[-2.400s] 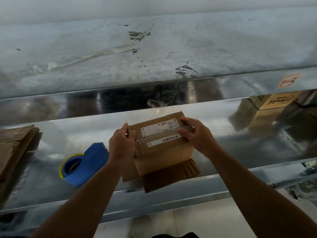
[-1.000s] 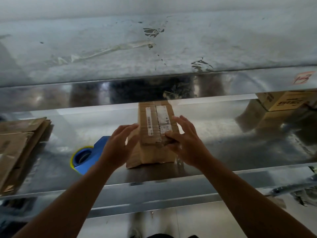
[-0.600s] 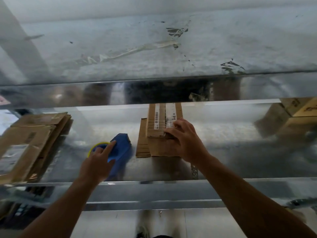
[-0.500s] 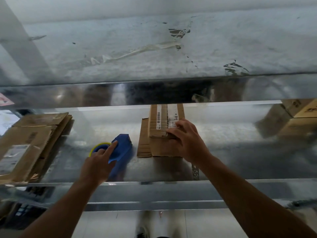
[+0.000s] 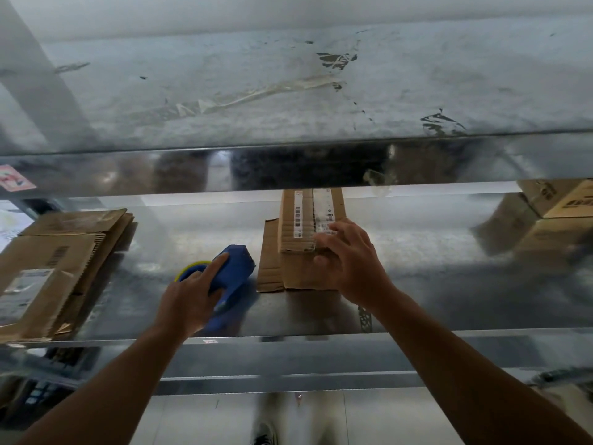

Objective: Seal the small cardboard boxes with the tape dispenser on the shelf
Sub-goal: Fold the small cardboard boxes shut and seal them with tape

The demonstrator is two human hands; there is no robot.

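Note:
A small cardboard box [image 5: 301, 232] stands on the shiny metal shelf [image 5: 433, 303], its top flaps folded down, white barcode labels on them, and one side flap sticking out to the left. My right hand [image 5: 348, 261] rests on the box's near right top edge, fingers bent over the flaps and holding them down. Left of the box lies the blue tape dispenser [image 5: 236, 274] with a yellow-rimmed roll. My left hand [image 5: 192, 297] grips the dispenser's handle, index finger stretched along its top.
A stack of flattened cardboard [image 5: 54, 268] lies at the shelf's left end. Closed brown boxes [image 5: 558, 216] stand at the far right. An upper metal shelf [image 5: 288, 168] overhangs the work area closely. The floor shows below the shelf's front edge.
The box was turned lengthwise and set down on the shelf. My left hand left the box, moved left and took hold of the tape dispenser. My right hand stayed on the flaps.

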